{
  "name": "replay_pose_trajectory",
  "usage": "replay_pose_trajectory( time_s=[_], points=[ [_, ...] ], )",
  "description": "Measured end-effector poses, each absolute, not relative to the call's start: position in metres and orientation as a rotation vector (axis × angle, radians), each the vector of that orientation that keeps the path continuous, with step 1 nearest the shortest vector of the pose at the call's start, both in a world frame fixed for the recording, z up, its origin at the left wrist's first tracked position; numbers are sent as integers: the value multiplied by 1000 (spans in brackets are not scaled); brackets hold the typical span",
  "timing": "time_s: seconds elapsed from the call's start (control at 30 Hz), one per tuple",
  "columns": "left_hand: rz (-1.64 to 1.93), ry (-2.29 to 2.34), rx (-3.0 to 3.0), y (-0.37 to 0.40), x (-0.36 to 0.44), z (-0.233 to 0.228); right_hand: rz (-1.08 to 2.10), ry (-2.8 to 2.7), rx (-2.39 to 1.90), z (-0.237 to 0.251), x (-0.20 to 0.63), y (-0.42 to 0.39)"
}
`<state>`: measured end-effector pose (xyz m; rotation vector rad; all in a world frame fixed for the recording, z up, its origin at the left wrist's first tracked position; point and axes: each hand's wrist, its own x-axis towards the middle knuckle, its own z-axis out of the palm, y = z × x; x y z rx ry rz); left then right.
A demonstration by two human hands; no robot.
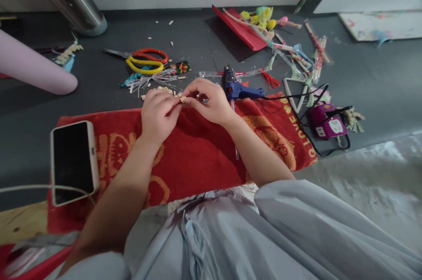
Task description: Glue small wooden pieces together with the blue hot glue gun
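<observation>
In mid-frame, the left hand (158,110) and right hand (212,100) meet, fingertips pinched on a small pale cluster (183,99) that looks only partly built, with loose pieces (165,90) just beyond left to use, while upper-right sticks (320,59) seem sleeved in clear plastic.

A tiny, pale tan, lumpy piece (183,100) is pinched between the left hand (160,113) and right hand (211,102). Similar loose pieces (169,91) cluster on the tabletop (105,89), with others scattered toward its far edge.
</observation>
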<state>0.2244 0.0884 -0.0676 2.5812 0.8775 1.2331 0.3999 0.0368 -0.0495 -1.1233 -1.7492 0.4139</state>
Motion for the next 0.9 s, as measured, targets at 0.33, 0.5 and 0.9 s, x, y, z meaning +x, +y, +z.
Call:
replay_pose_trajectory(
  time_s=[0.33,0.5,0.9],
  points=[
    [1246,841,2598,89,224,-72,450,-1822,-1118,-50,403,37],
    [1231,979,2440,86,225,-65,478,-1768,-1201,-48,405,38],
    [1732,1395,1556,124,213,-90,478,-1289,-1337,-80,418,55]
  ],
)
